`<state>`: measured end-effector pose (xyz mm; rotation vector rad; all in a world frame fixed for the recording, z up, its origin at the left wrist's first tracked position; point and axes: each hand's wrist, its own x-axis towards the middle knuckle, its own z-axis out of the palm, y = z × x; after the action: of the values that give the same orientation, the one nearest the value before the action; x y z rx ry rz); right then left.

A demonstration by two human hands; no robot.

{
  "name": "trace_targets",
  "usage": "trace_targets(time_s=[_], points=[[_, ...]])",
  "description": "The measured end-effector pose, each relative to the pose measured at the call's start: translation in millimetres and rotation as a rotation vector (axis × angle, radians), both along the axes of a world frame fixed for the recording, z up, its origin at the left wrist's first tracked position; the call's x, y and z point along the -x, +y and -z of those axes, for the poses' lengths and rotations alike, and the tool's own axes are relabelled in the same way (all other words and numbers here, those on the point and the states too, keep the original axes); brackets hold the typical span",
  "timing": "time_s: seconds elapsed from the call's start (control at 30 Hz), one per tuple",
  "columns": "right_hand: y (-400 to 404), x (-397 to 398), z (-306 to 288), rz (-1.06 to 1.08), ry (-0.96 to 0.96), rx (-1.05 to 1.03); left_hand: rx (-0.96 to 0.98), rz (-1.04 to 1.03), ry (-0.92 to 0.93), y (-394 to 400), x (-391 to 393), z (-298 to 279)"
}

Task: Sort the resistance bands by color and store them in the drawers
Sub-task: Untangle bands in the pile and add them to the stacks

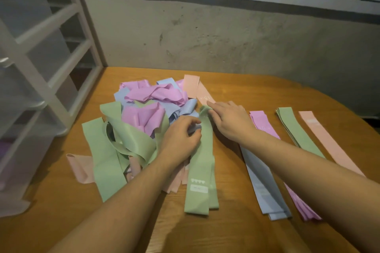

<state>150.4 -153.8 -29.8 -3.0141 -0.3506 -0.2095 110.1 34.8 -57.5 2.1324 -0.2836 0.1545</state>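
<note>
A wooden table (236, 222) carries the whole job, with a white drawer unit (41, 68) standing at its left edge against the wall, near enough to load once the colors are separated. The drawers look shut; a purple tint shows through a lower one, though its contents cannot be made out.

In the middle lies the unsorted heap (144, 117) of purple, blue, green and pink resistance bands, tangled over one another. To its right, four flat piles run side by side, apparently one per color: blue pile (265, 189), purple pile (262, 121), green pile (296, 127) and pink pile (327, 139). Laying them straight likely keeps each color easy to lift as a stack.

At the heap's right edge a long green band (202, 170) stretches toward the person, seemingly being pulled clear to join the green pile.

The left hand (181, 139) sits on that band near its middle, fingers curled together and pinching the material. The right hand (228, 121) rests at the band's far end, fingers extended and close together, fingertips pressing its folded tip.
</note>
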Motion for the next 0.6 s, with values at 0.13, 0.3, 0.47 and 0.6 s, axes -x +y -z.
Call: trace_targets(time_s=[0.13, 0.3, 0.47, 0.6], points=[[-11, 26, -23, -0.065, -0.093, -0.089, 0.090, 0.014, -0.003, -1, 5, -5], [-22, 63, -63, -0.164, -0.070, -0.430, 0.125, 0.072, -0.131, -15, 25, -31], [-27, 108, -95, -0.247, -0.077, -0.582, 0.104, 0.155, -0.076, -26, 56, -50], [-29, 142, -117, -0.257, -0.077, -0.811, 0.209, 0.269, -0.002, -29, 91, -66]])
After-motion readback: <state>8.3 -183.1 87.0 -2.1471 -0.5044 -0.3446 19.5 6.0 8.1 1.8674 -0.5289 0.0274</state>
